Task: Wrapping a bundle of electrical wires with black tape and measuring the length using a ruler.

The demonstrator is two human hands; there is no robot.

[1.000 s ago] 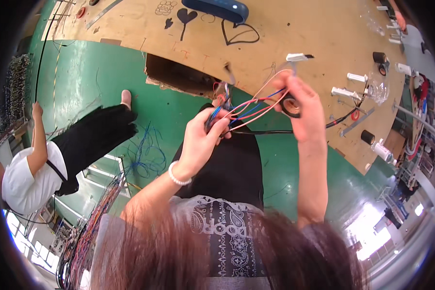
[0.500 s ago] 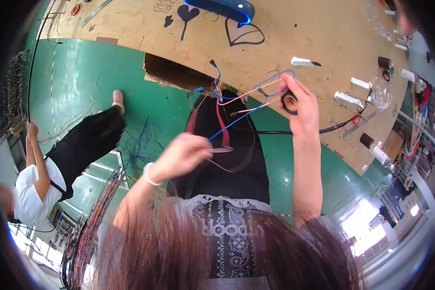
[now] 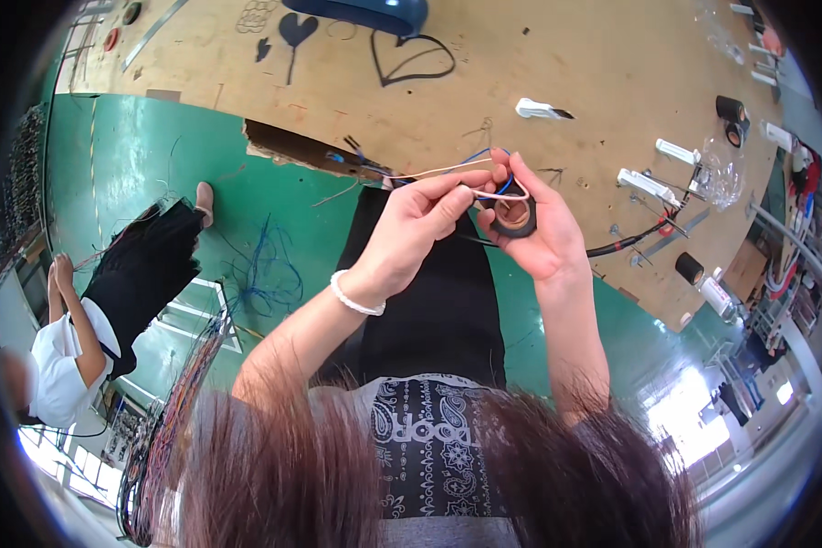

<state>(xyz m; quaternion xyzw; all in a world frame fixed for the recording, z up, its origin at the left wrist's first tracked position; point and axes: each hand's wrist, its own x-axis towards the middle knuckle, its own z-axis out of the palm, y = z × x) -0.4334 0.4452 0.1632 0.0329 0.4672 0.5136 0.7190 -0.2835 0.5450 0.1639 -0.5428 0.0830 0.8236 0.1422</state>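
My left hand (image 3: 409,226), with a white bead bracelet (image 3: 356,294) at the wrist, pinches a pink wire (image 3: 457,168) and a dark wire end between thumb and fingertips. Close beside it, my right hand (image 3: 553,233) is closed round a roll of black electrical tape (image 3: 521,219) and steadies bent pink and blue wires at its fingertips. Those wires run left to the table edge, where dark and blue connectors (image 3: 352,151) stick out. A black sheathed cable (image 3: 616,247) passes behind my right wrist. Exactly which wires each hand grips is partly hidden.
White clip-like fixtures (image 3: 647,186) stand on the wooden table (image 3: 484,91), with a blue rounded device (image 3: 365,11) at its far side. More tape rolls (image 3: 731,110) lie right. A co-worker (image 3: 73,356) stands left, beside hanging wire bundles (image 3: 169,429). Loose blue wire (image 3: 269,269) lies on the floor.
My left hand has moved up and right to meet my right hand at the wires. The pink tape-like strip that hung below is no longer visible. The view has shifted slightly.
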